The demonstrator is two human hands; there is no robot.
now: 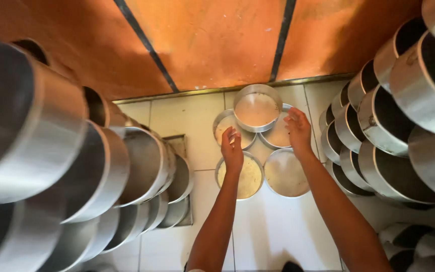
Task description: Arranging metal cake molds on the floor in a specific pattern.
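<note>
Several round metal pans lie on the white tiled floor below me. One shallow pan rests on top of two others by the orange wall. My left hand hovers over the front left pan, fingers apart, holding nothing. My right hand is spread beside the top pan, above the back right pan and near the front right pan. Neither hand grips a pan.
Rows of stacked metal pots crowd the left side, and more pots line the right. An orange wall with dark seams closes the far side. A floor drain sits beside the left stacks.
</note>
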